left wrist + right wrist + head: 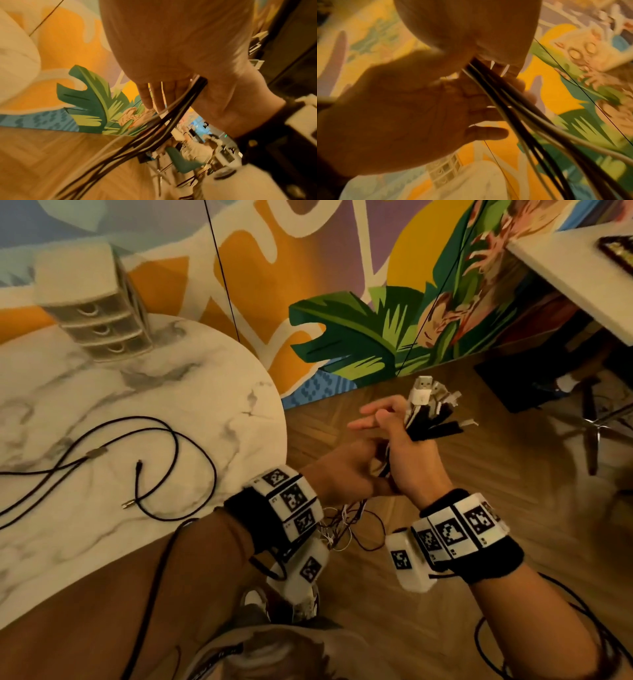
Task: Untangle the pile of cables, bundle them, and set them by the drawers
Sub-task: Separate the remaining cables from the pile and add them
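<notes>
While your right hand is curled round the bundle, the stiff plug ends fan out above your fist: one flat white USB plug with a metal tip, the rest black moulded plastic and dull metal. Below your grip the round, smooth cords, black and pale grey mixed, hang down in loose thin loops over the herringbone wood floor. Your left hand meets the cords just beneath your right fist, its fingers curled about them; how tightly they close I cannot tell. Well off to the left of your grip, a thin matte black cable lies in open curves on the round marble-patterned table, and beyond it stand the pale boxy plastic drawers, blurred.
</notes>
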### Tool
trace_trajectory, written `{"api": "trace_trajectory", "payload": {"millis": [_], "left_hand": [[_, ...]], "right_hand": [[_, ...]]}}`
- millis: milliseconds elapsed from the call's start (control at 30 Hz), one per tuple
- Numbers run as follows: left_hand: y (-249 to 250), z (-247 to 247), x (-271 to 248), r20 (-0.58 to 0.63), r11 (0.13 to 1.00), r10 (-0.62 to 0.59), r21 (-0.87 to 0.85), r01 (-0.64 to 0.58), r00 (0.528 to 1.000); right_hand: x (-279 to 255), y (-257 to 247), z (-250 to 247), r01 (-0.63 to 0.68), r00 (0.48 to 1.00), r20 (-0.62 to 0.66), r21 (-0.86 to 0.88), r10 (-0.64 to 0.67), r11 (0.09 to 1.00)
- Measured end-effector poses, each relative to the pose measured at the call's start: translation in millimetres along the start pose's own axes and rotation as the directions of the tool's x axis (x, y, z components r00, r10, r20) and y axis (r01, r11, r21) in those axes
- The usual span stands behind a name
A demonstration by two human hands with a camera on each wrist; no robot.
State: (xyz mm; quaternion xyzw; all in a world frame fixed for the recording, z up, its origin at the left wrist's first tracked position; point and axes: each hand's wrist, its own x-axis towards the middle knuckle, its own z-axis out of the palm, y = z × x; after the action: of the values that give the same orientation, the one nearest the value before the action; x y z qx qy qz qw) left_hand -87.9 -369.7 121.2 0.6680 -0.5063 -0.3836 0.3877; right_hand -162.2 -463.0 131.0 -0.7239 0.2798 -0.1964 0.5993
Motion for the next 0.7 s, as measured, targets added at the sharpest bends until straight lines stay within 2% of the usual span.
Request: {"api": "trace_trajectory", "payload": {"millis": [67, 133, 200, 233, 300, 333, 400, 433, 467, 533, 600, 700], "left_hand": [[13, -6, 11, -0.051, 0.995, 0.009, -0.094, -0.014, 0.999], [23, -10, 17, -0.086, 0.969, 0.018, -0.245, -0.038, 0.996], [29, -13, 20, -0.092, 0.921, -0.041, -0.390, 0.002, 0.995], [32, -16, 20, -0.115, 0.901, -0.079, -0.433, 0.022, 0.990], [31, -21, 21, -0.176, 0.868, -0.149, -0.495, 0.044, 0.973], [31, -26, 20, -0.198, 0.847, -0.169, -0.530, 0.039, 0.965], [33, -34, 18, -0.200, 0.814, -0.182, -0.579, 0.033, 0.963], [34, -37, 19, -0.214, 0.845, -0.192, -0.532, 0.051, 0.958], [36, -40, 20, -0.257, 0.907, -0.195, -0.415, 0.074, 0.946], [42, -49, 19, -0.353, 0.991, -0.135, -0.047, 0.126, 0.926], [53, -64, 15, -0.366, 0.946, -0.009, 0.298, 0.126, 0.931], [71, -94, 10, -0.341, 0.756, 0.180, 0.648, 0.092, 0.923]], "right_hand": [[6, -12, -3, 0.121, 0.990, 0.077, -0.084, -0.115, 0.989], [9, -22, -9, 0.146, 0.984, 0.119, -0.080, -0.136, 0.986], [11, -22, -14, 0.047, 0.985, 0.160, 0.081, -0.060, 0.996], [11, -17, -16, -0.004, 0.974, 0.222, 0.179, -0.037, 0.984], [9, 3, -13, -0.090, 0.918, 0.394, 0.295, -0.035, 0.951], [7, 16, -8, -0.105, 0.891, 0.453, 0.258, -0.024, 0.960], [3, 45, 7, -0.054, 0.868, 0.495, 0.017, 0.038, 0.998], [1, 59, 15, -0.039, 0.872, 0.484, -0.079, 0.072, 0.996], [2, 72, 22, -0.056, 0.890, 0.441, -0.137, 0.111, 0.989], [6, 91, 30, -0.175, 0.940, 0.265, -0.173, 0.217, 0.969], [11, 111, 28, -0.290, 0.942, 0.104, -0.237, 0.321, 0.927], [11, 154, 11, -0.446, 0.877, -0.010, -0.389, 0.481, 0.806]]}}
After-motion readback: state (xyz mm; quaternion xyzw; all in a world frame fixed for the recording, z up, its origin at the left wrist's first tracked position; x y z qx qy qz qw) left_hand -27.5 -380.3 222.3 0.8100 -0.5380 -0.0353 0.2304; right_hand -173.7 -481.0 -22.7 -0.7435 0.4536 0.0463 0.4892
